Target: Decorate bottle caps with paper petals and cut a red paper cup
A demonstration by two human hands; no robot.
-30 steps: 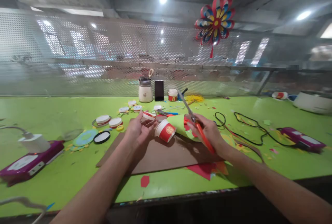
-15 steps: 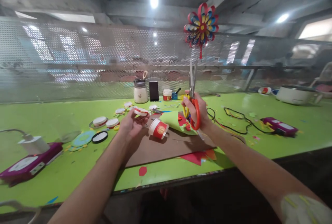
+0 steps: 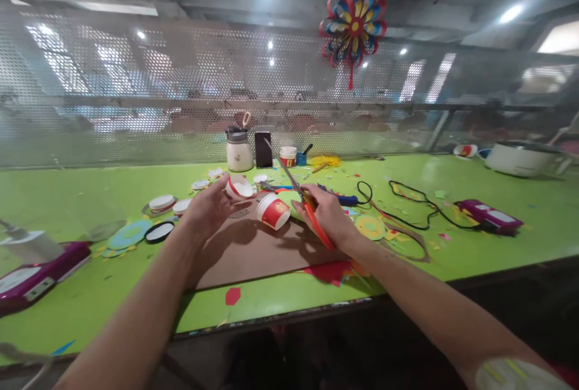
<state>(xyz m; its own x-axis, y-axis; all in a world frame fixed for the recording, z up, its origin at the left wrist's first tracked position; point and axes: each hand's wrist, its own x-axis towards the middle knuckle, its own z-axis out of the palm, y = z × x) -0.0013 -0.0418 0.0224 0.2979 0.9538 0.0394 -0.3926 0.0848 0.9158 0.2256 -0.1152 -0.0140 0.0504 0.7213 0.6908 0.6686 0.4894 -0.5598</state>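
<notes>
Between the fingers of my left hand [image 3: 210,206] is the cut-off bottom of a paper cup [image 3: 239,187], white inside with a red band, tilted toward me. My right hand [image 3: 326,214] grips scissors [image 3: 316,221] by their orange handle, with the blades pointing up and to the left. Between my hands a red and white paper cup [image 3: 273,211] lies on its side on a brown board [image 3: 244,263]. Light green paper [image 3: 292,198] lies partly hidden behind my right hand.
White discs, among them a black-rimmed one [image 3: 159,232], lie left of my left arm. A bottle [image 3: 239,150] and a phone [image 3: 263,150] stand at the back. Purple power strips [image 3: 491,216] sit at both sides, with a black cord on the right. A paper flower [image 3: 354,25] hangs above.
My right hand has lowered and swung the scissors from upright to pointing left, toward the cup piece. My left hand has tipped that piece so its inside shows. The view has shifted slightly.
</notes>
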